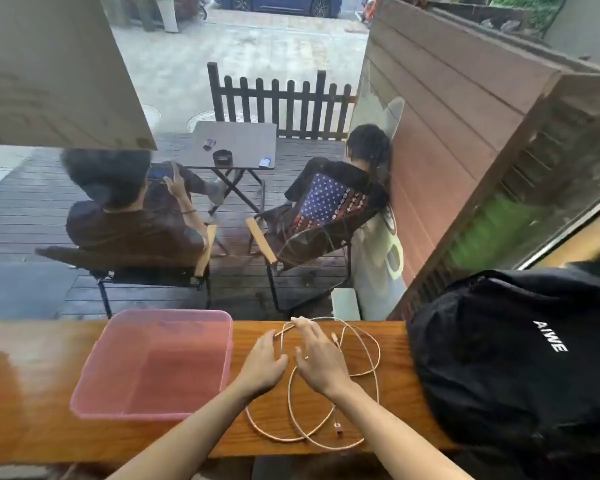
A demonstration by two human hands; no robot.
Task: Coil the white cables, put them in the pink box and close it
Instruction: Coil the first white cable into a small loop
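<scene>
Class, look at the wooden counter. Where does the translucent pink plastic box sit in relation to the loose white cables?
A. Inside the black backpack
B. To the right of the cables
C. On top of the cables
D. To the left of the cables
D: the translucent pink plastic box rests on the wooden counter left of the loose white cables, while the black backpack lies to their right.

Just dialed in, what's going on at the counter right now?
A person's left hand and right hand are both down on loose white cables sprawled in loops on the wooden counter. Nothing looks coiled yet. The translucent pink plastic box sits open and empty to their left; a black backpack lies on the right.
</scene>
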